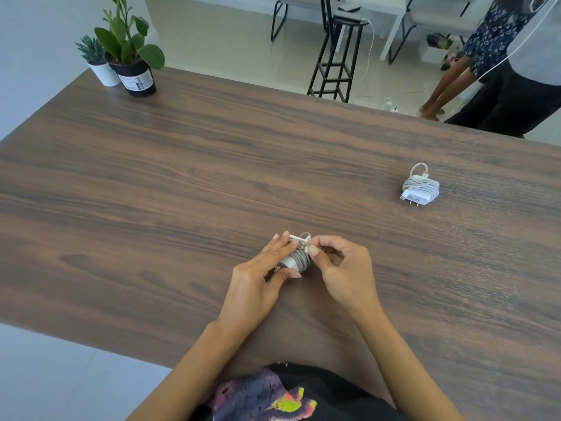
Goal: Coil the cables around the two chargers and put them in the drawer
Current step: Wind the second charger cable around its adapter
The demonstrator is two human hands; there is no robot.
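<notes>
Both hands work mid-worktop: left hand grips the charger; right hand pinches its cable end, which may spring loose untucked.

A dark wood-grain table carries a cable-wrapped charger at right and two potted plants upper left.

White chargers wear grey cable; the table is dark woodgrain.

Two cable-wrapped chargers, two potted plants, two hands, one table.
</notes>
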